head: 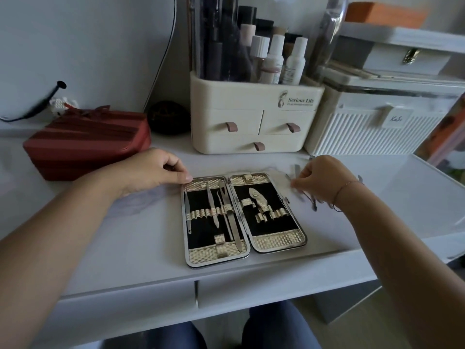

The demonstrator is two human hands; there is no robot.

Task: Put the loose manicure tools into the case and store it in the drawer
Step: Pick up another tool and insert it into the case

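Observation:
The manicure case [242, 217] lies open and flat on the white desk [141, 248], black lining and gold trim facing up. Several metal tools sit in the loops of its left half; a nail clipper [259, 200] sits in the right half. My left hand [153, 170] rests beside the case's top left corner, its thumb tip touching the rim, fingers curled. My right hand [319, 181] hovers over several loose metal tools [310, 201] lying right of the case and pinches at one of them; the grip is blurred. Two desk drawer fronts [276, 289] show below the desk edge.
A cream cosmetics organiser [251, 122] with three small drawers stands behind the case. A white ribbed box [377, 129] stands to its right, a red striped pouch [85, 144] at the left. My knees show under the desk.

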